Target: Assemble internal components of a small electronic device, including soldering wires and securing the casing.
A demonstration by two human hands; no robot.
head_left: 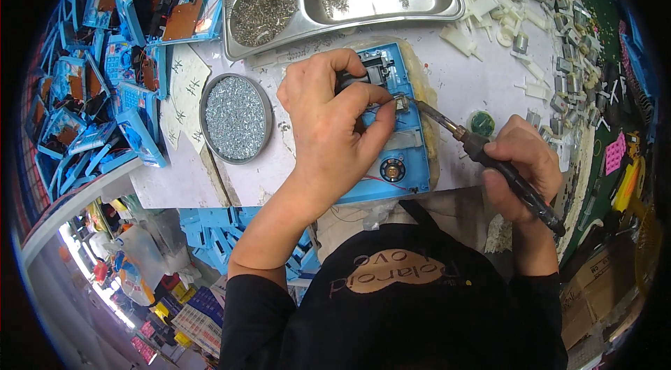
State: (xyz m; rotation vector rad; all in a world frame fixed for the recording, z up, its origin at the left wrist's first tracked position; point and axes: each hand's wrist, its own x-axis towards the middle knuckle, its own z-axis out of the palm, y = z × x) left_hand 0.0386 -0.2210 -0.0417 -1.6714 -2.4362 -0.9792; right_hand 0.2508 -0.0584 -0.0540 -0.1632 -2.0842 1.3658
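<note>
A blue plastic toy casing (417,146) lies open on the white table in front of me, its inside facing up. A small round speaker (392,171) with thin red wires sits near its lower end, and a dark mechanism (376,68) near its upper end. My left hand (318,115) rests over the casing, thumb and forefinger pinched together beside a small metal part (401,103); what they grip is too small to make out. In my right hand (525,167) is a soldering iron (482,150), its tip touching or very close to that metal part.
Beside the iron stands a small green pot (481,123). A round dish (267,118) of tiny screws is left of my hand. Behind lies a steel tray (342,24) of springs. Blue casings (133,94) pile up at left; small motors (561,66) and white plastic parts (489,6) at right.
</note>
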